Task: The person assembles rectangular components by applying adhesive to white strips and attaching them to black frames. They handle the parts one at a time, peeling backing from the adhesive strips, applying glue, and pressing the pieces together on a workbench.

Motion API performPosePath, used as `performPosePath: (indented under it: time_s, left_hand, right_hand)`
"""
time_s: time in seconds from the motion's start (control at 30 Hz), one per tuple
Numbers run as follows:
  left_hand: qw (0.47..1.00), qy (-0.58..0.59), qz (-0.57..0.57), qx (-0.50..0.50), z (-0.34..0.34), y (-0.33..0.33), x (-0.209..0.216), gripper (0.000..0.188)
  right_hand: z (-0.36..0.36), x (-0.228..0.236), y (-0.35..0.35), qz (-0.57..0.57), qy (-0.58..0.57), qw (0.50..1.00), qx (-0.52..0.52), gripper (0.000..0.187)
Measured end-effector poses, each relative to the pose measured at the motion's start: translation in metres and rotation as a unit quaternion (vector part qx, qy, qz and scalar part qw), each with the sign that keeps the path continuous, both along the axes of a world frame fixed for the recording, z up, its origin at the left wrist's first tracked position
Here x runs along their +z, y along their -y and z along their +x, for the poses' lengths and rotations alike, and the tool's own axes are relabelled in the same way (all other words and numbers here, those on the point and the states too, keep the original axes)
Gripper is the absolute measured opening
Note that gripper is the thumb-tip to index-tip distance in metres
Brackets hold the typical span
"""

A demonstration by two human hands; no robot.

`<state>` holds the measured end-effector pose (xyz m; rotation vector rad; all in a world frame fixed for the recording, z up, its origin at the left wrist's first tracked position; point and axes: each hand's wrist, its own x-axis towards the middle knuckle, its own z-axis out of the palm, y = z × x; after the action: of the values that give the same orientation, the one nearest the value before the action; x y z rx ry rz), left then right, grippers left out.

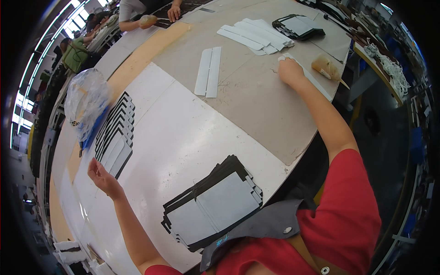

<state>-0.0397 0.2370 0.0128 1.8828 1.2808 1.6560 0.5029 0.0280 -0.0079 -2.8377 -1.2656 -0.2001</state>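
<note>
My right hand (pixel 292 72) reaches far across the table at the right, its fingers closed at the upper end of a long white strip (pixel 316 85). My left hand (pixel 104 178) is raised with loosely curled fingers and no visible object in it. Just beyond it lies a fanned row of black-edged white flat pieces (pixel 117 142), overlapping one another. Close to my body rests a bundle of larger black-edged white panels (pixel 217 206), with a thin cord across it. A pale brown lump, seemingly in clear wrap (pixel 325 67), sits right of my right hand.
White strips (pixel 256 35) lie spread at the back, with another white pair (pixel 208 72) nearer. A black-edged stack (pixel 300 26) stands at the back right. Crumpled clear plastic (pixel 87 98) is at the left. Another person's hand (pixel 174 13) works at the far edge.
</note>
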Motion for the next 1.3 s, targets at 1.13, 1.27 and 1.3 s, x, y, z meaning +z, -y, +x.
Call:
performPosePath:
  time_s: [1.13, 1.27, 1.3]
  left_hand:
    - [0.828, 0.359, -0.360, -0.235, 0.062, 0.229, -0.002, 0.011]
    - [0.889, 0.257, -0.325, -0.194, 0.037, 0.237, -0.007, 0.011]
    - [0.904, 0.215, -0.318, -0.187, 0.029, 0.241, -0.008, 0.010]
  right_hand:
    - [-0.262, 0.035, 0.048, 0.434, -0.837, 0.317, 0.100, 0.013]
    - [-0.258, 0.027, 0.056, 0.458, -0.769, 0.420, 0.150, 0.027]
    - [-0.258, 0.027, 0.061, 0.454, -0.754, 0.452, 0.145, 0.037]
